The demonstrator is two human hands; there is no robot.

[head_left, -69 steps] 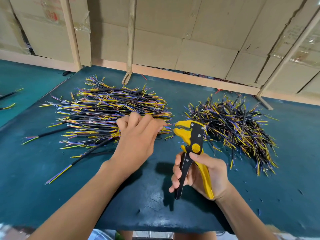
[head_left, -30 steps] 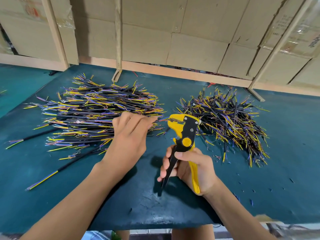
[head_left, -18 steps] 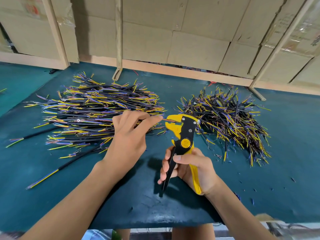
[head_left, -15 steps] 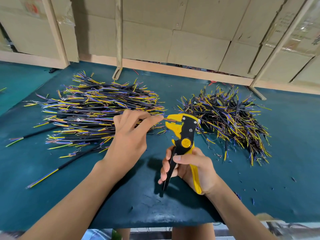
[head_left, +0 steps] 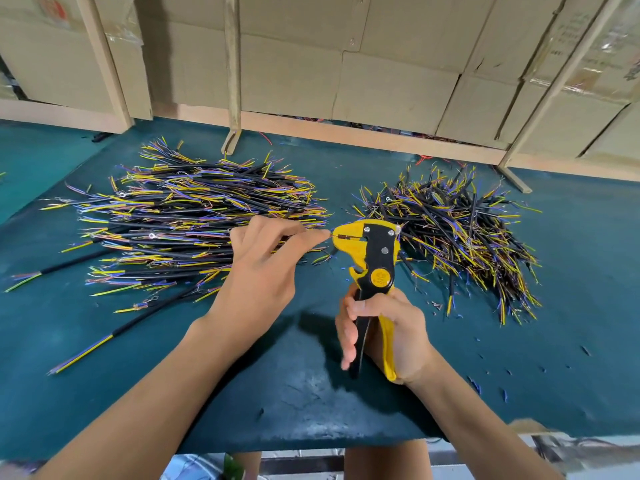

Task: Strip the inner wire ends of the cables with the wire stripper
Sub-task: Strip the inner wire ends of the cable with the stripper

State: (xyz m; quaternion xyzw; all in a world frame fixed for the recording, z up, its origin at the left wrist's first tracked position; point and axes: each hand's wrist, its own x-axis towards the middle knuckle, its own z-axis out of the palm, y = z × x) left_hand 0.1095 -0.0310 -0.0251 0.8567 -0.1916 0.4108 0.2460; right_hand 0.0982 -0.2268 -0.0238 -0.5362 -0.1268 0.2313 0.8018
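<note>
Wire stripper [head_left: 372,251] gripped by right hand [head_left: 388,334], left hand [head_left: 266,268] pinching wire

On the green worktop [head_left: 138,393] the left hand [head_left: 263,271] pinches a thin wire end [head_left: 330,233] and holds it into the yellow head of the wire stripper [head_left: 370,258]. The right hand [head_left: 388,334] grips the stripper's handles, head upward. A large pile of cables [head_left: 194,223] lies on the left, a smaller pile [head_left: 457,230] on the right. Cardboard boxes [head_left: 381,64] stand behind.
</note>
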